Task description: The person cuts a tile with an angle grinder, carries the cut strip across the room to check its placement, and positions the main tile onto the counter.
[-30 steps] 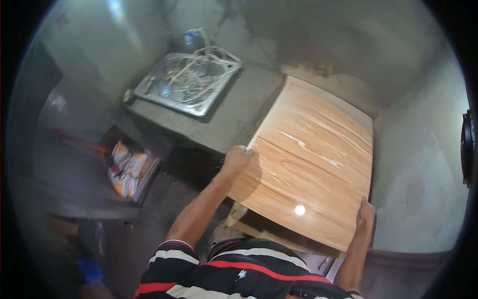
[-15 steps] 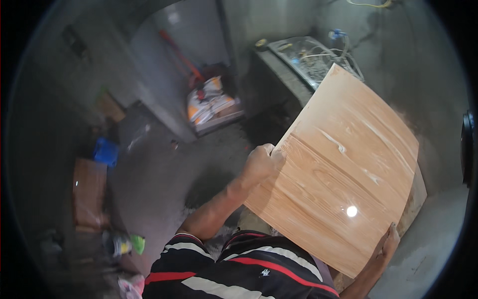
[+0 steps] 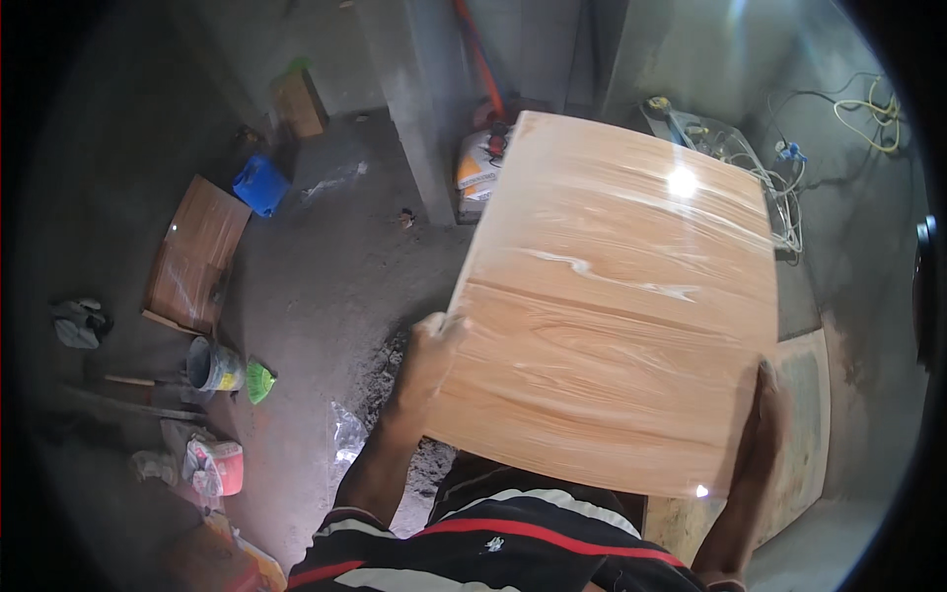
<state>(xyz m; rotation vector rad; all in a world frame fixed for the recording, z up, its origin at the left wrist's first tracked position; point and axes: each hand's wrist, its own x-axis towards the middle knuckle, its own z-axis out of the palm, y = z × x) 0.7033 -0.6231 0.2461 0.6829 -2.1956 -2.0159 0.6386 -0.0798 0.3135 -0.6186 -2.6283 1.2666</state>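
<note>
A large square tile (image 3: pixel 612 326), glossy and light brown with wavy wood-like veins and white streaks, is held up in front of my body. My left hand (image 3: pixel 434 345) grips its left edge, thumb over the face and the other fingers out of sight behind. On the opposite edge, near the lower right corner, my right hand (image 3: pixel 767 409) is closed; its fingers are partly hidden and a little blurred. Below the tile, by my right forearm, leans a pale-edged panel (image 3: pixel 804 414) with a greyish face.
A dusty table (image 3: pixel 725 138) with cables stands behind the tile. On the floor to the left are a brown tile (image 3: pixel 200 257), a blue container (image 3: pixel 260 185), a grey bucket (image 3: pixel 212 365), a green brush head (image 3: pixel 259 381) and a red-and-white bucket (image 3: pixel 217 464). A sack (image 3: pixel 477 173) lies beside a wall.
The tile has turned counterclockwise and shifted left, with both hands still on it. My view has swung, so more of the left floor shows.
</note>
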